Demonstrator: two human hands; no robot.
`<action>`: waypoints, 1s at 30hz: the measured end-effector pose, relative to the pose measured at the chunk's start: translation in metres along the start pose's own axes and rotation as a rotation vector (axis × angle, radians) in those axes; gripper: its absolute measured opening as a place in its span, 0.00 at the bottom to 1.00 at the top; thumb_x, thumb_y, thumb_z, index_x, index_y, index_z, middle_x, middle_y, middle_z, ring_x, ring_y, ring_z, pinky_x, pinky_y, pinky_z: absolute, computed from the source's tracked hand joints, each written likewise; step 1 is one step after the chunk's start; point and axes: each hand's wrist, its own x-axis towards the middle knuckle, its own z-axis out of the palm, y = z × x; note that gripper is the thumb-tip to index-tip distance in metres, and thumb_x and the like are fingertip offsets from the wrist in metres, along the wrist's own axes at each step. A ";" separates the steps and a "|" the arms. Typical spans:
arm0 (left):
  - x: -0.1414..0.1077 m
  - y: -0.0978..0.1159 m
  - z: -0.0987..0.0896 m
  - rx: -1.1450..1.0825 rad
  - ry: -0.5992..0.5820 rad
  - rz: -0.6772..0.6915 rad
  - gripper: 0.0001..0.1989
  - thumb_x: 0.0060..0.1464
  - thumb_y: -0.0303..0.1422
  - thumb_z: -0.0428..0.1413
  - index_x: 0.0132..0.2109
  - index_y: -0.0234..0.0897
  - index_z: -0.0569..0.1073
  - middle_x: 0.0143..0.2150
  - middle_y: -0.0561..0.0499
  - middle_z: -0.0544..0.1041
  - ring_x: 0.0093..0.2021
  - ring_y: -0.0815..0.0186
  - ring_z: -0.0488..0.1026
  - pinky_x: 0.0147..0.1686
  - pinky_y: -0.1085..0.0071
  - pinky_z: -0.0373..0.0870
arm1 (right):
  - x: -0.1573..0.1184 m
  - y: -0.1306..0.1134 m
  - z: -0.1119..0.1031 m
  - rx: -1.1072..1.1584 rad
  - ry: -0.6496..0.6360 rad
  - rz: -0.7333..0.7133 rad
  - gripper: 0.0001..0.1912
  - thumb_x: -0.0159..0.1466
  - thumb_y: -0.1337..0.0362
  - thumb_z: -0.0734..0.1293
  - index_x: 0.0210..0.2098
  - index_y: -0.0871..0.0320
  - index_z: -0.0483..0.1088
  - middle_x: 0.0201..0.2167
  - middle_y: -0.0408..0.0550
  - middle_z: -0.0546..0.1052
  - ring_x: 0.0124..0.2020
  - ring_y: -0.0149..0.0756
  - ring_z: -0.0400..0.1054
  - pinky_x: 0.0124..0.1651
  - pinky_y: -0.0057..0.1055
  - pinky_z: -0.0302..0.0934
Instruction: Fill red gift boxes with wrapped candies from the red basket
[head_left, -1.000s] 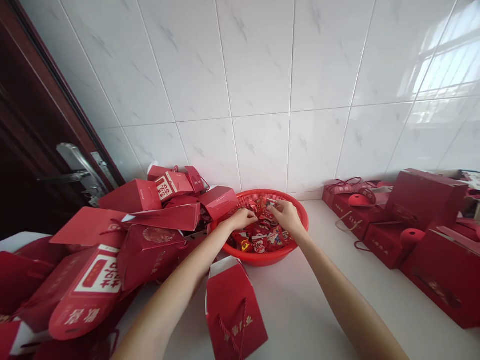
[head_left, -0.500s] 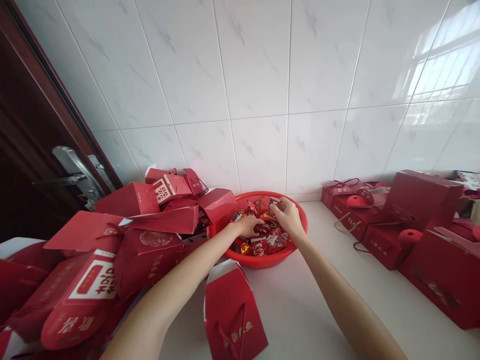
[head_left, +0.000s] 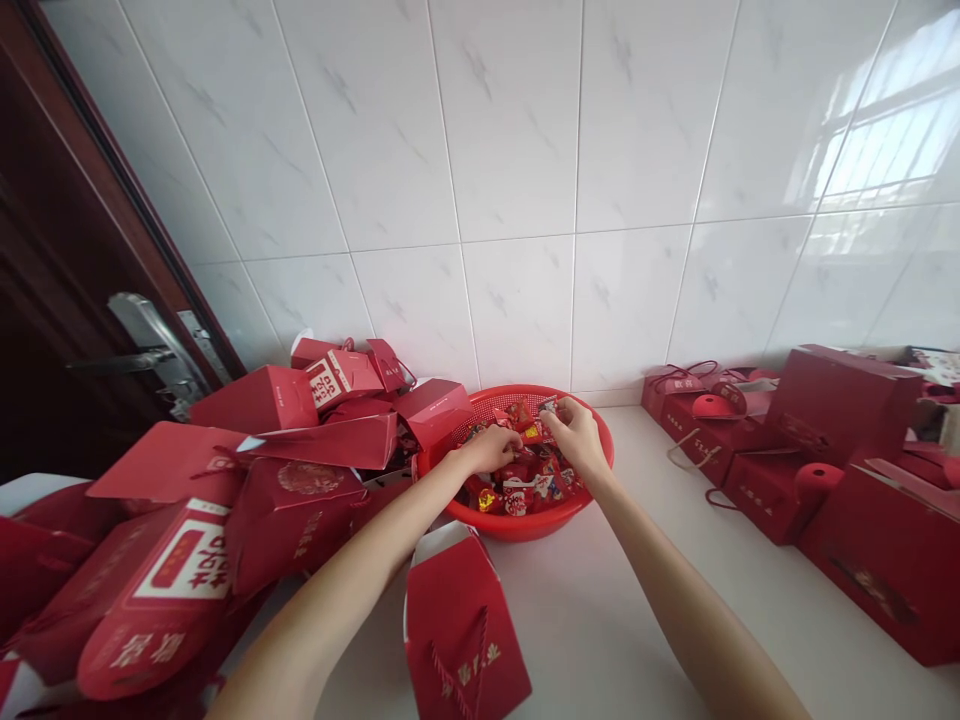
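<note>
A red plastic basket stands against the tiled wall, holding a heap of wrapped candies in red, gold and white wrappers. Over its left half, my left hand reaches in with bent fingers closed among the candies. What those fingertips hold, if anything, is hidden. My right hand is over the right side, thumb and fingers pinched on a small wrapped candy with a pale and dark wrapper. In front of the basket, between my forearms, is an opened red gift box with a cord handle.
A pile of red gift boxes crowds the left side, some with flaps up. More red boxes line the right side of the white counter. At far left is a dark door with a metal handle.
My left hand has shifted slightly within the basket, its fingers more bent. The candies under both hands have been stirred a little. My right hand stays nearly in place.
</note>
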 end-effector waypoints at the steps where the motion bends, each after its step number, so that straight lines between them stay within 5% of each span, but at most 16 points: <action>1: -0.001 0.001 -0.001 -0.015 0.040 0.004 0.15 0.51 0.21 0.53 0.41 0.38 0.80 0.38 0.49 0.82 0.39 0.61 0.78 0.40 0.71 0.69 | 0.000 0.000 0.000 0.011 0.002 0.005 0.11 0.57 0.55 0.62 0.26 0.54 0.59 0.23 0.40 0.68 0.26 0.34 0.62 0.29 0.28 0.54; 6: -0.002 0.004 -0.007 -0.119 0.256 0.037 0.16 0.55 0.22 0.50 0.43 0.35 0.80 0.42 0.46 0.83 0.43 0.60 0.79 0.47 0.67 0.73 | 0.003 0.003 0.001 0.207 -0.078 0.157 0.08 0.55 0.60 0.60 0.33 0.55 0.62 0.26 0.43 0.76 0.29 0.37 0.72 0.32 0.29 0.64; 14: 0.001 0.000 -0.004 -0.314 0.518 0.107 0.16 0.59 0.25 0.50 0.50 0.35 0.78 0.50 0.45 0.82 0.49 0.60 0.80 0.52 0.62 0.76 | 0.003 0.001 0.002 0.384 -0.185 0.343 0.07 0.53 0.67 0.66 0.31 0.55 0.63 0.25 0.41 0.74 0.23 0.36 0.74 0.28 0.32 0.70; 22: 0.000 0.001 -0.003 -0.548 0.487 0.195 0.14 0.59 0.31 0.54 0.48 0.32 0.79 0.46 0.43 0.83 0.38 0.60 0.82 0.43 0.63 0.80 | 0.002 -0.003 0.000 0.559 -0.172 0.413 0.08 0.54 0.71 0.70 0.31 0.57 0.66 0.30 0.45 0.76 0.34 0.39 0.77 0.31 0.33 0.76; 30: -0.007 0.009 -0.007 -0.486 0.357 0.322 0.12 0.56 0.33 0.59 0.46 0.37 0.81 0.47 0.46 0.84 0.47 0.59 0.80 0.50 0.65 0.76 | 0.004 0.003 0.000 0.577 -0.184 0.410 0.14 0.51 0.67 0.75 0.32 0.57 0.66 0.33 0.46 0.78 0.33 0.38 0.76 0.28 0.31 0.75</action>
